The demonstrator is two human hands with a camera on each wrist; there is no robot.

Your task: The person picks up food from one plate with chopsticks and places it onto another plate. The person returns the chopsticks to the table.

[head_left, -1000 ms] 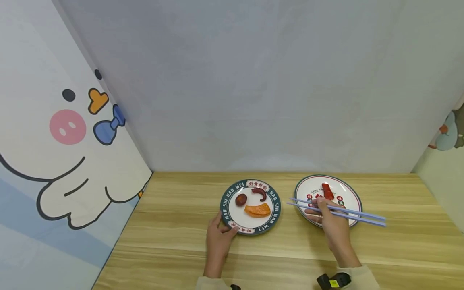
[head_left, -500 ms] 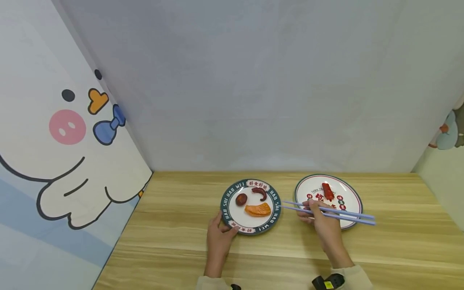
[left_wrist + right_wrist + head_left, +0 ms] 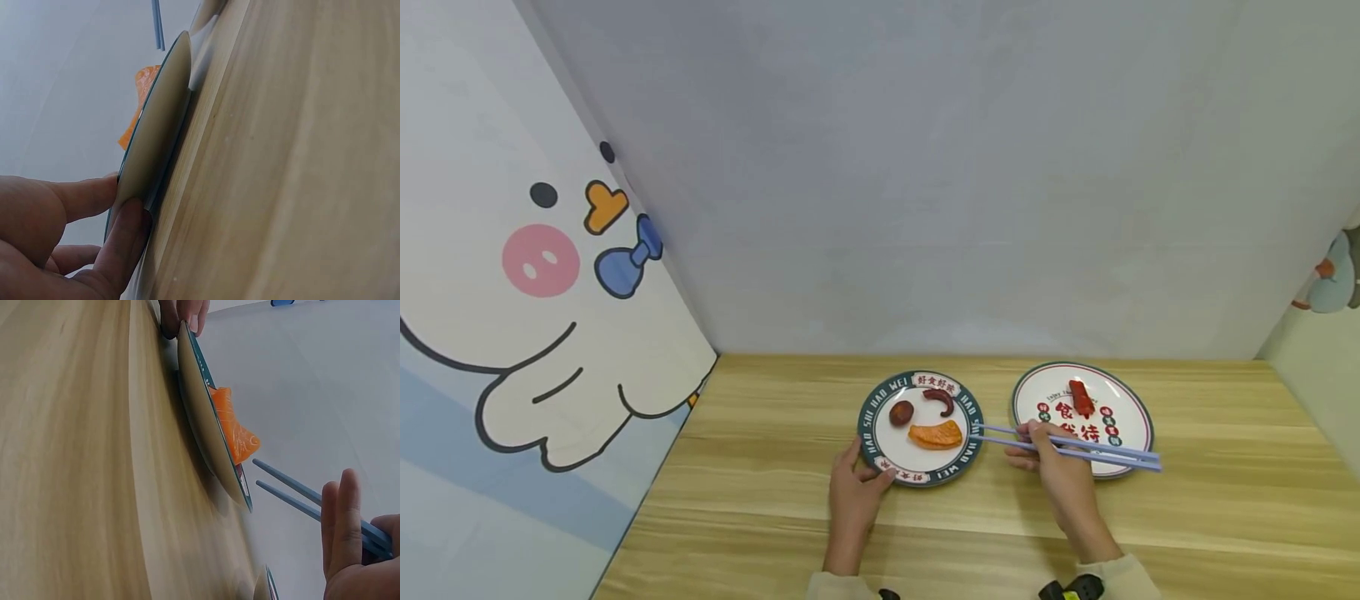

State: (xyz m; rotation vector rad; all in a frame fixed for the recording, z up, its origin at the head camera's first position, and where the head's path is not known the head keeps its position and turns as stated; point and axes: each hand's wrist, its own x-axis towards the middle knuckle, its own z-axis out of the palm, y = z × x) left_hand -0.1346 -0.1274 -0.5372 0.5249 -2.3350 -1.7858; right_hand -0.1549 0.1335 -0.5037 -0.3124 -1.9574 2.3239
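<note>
My left hand pinches the near-left rim of a green-rimmed plate. On that plate lie an orange piece of salmon, a dark brown oval piece and a curled dark red piece like a tentacle. My right hand holds a pair of light blue chopsticks, pointing left. Their tips are slightly apart, at the plate's right rim and just short of the salmon. Under the chopsticks' back half is a second white plate, bearing a red piece of food.
Both plates stand on a wood-grain table near its back edge. A pale grey wall rises behind it. To the left is a panel with a cartoon figure. Dark straps circle both wrists.
My right hand has moved left with the chopsticks, from over the right plate to the green-rimmed plate's edge. My left hand and the food have stayed put.
</note>
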